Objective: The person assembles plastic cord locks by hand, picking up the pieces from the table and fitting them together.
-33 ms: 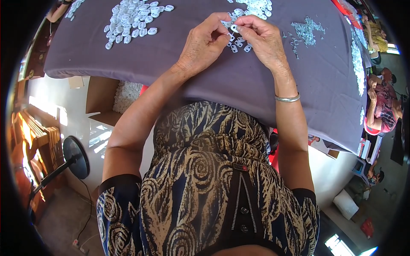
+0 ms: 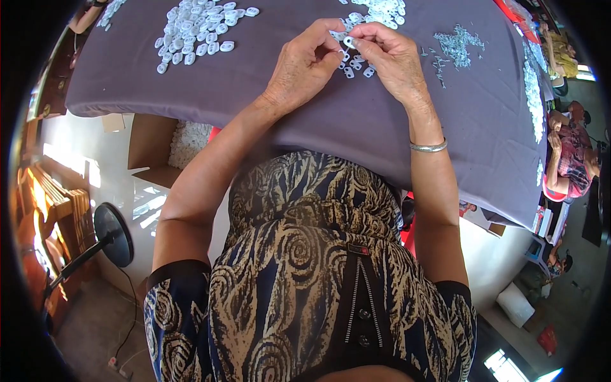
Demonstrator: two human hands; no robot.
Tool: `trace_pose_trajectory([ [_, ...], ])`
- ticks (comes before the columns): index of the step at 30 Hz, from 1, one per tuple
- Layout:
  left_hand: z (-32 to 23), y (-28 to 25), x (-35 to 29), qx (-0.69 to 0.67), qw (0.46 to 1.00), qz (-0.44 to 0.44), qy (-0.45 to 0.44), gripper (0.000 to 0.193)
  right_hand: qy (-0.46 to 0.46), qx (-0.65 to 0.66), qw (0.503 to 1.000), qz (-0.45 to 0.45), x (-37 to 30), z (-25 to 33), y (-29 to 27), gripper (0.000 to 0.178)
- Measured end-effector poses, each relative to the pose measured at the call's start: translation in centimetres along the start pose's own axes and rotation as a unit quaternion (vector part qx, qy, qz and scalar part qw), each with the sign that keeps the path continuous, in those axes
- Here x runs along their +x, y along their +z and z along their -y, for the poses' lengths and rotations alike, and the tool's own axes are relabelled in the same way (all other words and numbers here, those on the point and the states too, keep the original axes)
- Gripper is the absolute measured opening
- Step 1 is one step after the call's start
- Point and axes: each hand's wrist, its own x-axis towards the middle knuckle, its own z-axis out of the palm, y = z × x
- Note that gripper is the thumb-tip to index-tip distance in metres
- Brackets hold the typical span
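Note:
Over the far part of the cloth-covered table (image 2: 223,89), my two hands meet at the fingertips. Between thumb and fingers, my right hand (image 2: 393,60) pinches a small white plastic piece (image 2: 349,42) with a round hole. My left hand (image 2: 302,67) is closed in a pinch right beside that piece; what its fingertips hold is too small to make out. Just below the fingertips lie several loose white pieces (image 2: 356,63). Behind my hands is a heap of white pieces (image 2: 382,11), partly hidden by my fingers. Small silvery screw-like parts (image 2: 459,46) are scattered right of my right hand.
A pile of oval white pieces (image 2: 197,32) spreads at the left. Below the table's left edge stands an open cardboard box (image 2: 149,143) holding white parts. A black fan (image 2: 114,234) is at the lower left. Another person (image 2: 573,153) sits past the right edge, near more white pieces (image 2: 533,95).

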Motion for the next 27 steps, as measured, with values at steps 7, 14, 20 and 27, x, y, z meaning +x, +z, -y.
trace_pose_trajectory([
  [7,0.1,0.1,0.0,0.002,1.000,-0.003,0.007,0.031,0.001,0.012,1.000,0.008,0.0,-0.2,-0.1,0.013],
  [14,0.1,0.3,-0.1,-0.020,1.000,-0.016,-0.001,0.031,-0.006,0.023,0.999,0.022,-0.2,0.3,0.4,0.013],
  [20,-0.1,0.5,-0.2,-0.034,0.998,-0.043,-0.014,0.031,-0.020,0.022,0.999,0.023,-0.1,0.1,0.6,0.011],
  [27,-0.6,0.2,0.0,-0.082,0.994,-0.048,-0.050,0.031,-0.011,0.043,0.998,0.037,-0.3,0.4,0.9,0.019],
])
